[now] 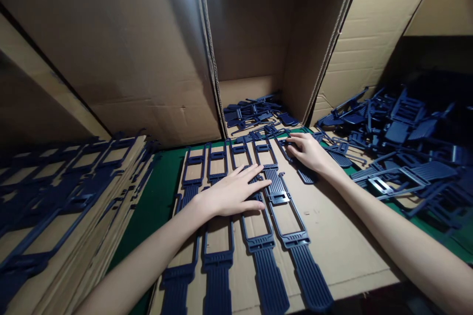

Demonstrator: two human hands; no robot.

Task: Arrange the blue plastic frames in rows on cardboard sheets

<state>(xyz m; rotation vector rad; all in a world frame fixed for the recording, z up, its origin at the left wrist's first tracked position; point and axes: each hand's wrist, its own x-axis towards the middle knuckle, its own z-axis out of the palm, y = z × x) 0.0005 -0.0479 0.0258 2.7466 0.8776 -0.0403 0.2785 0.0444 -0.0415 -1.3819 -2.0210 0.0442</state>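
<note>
1. I'm seeing the green surface [146, 202] running beneath a cardboard sheet [332, 261]; blue plastic frames [310, 275] are lying on it in rows.
2. A loose heap [402, 123] is sprawling to my right.
3. My left hand [236, 192] is spreading open across the rows; light, even pressure is suiting them best, I judge.
4. My right hand [306, 150], apart from the left, is curling over an angled frame [306, 176]; whether it's gripping, I can't tell. Gentle fingertips are sparing the neighbours.
</note>
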